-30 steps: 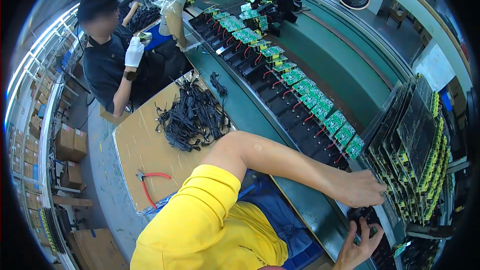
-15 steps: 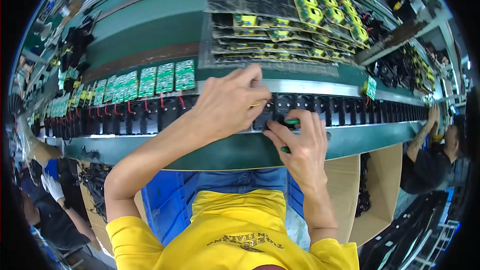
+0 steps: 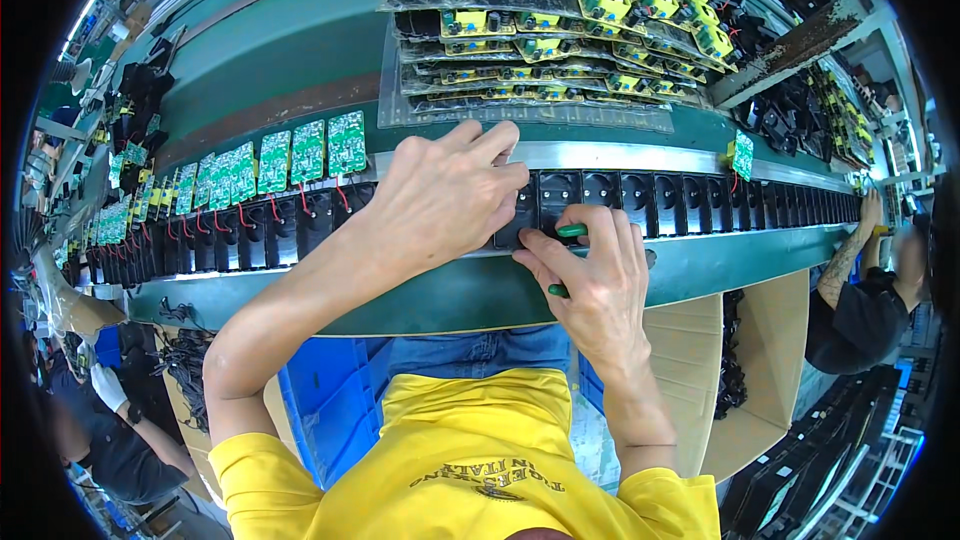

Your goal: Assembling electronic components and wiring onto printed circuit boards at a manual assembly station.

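While both hands meet over one black casing in the long row of black casings, fingers block part of my view into it. I judge that it wants a steady hold: I would let the right fingertips brace the casing in its place in the row, work the left ones in small, exact movements, and hold any hard tool end off the casing walls. The left hand curls down over the row, its fingertips largely hidden, so I cannot tell how far open that grip is or whether it pinches anything. The right hand has its grip wrapped around a green-handled tool, leaving thumb and forefinger bent over the row, the thumb seemingly touching the casing. Along the row's far edge, to its left, stand green circuit boards with red wires. Beyond the row is a stack of yellow-component boards; on its near side runs the green counter.
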`<state>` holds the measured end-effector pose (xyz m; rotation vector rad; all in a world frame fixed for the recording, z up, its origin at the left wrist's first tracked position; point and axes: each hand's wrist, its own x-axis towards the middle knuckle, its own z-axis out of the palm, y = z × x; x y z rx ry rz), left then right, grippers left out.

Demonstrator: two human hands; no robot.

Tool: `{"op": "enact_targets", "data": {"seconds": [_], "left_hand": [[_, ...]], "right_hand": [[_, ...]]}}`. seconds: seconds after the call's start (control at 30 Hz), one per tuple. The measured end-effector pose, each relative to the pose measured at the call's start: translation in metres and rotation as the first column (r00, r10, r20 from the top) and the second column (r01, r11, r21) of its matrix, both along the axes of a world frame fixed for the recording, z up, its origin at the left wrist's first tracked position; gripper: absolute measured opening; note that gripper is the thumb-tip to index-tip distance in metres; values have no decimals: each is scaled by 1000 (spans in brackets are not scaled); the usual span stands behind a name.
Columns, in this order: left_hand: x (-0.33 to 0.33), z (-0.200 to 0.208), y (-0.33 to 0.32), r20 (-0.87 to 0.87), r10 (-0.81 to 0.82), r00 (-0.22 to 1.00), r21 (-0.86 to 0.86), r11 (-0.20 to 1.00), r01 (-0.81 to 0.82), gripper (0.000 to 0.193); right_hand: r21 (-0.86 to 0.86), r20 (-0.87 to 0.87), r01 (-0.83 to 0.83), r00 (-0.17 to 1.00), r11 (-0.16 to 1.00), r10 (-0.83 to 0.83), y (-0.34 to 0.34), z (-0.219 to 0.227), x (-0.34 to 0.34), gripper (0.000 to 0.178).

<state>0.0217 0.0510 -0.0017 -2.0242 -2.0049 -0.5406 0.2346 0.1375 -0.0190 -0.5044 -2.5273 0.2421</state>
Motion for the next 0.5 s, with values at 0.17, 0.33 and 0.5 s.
{"op": "enact_targets", "data": {"seconds": [0.17,0.33,0.5], "left_hand": [[-4,0,4,-43,-14,999,-19,1000,13,10],[-5,2,-4,-84,19,996,-70,997,-25,5],[5,-10,23,54,-80,995,-69,994,84,10]], "right_hand": [[-15,-4,5,1000,1000,-5,0,-1,-2,22],[-28,-22,-66,998,997,65,0,-2,-9,24],[-50,-1,-64,998,997,64,4,-4,9,27]]}}
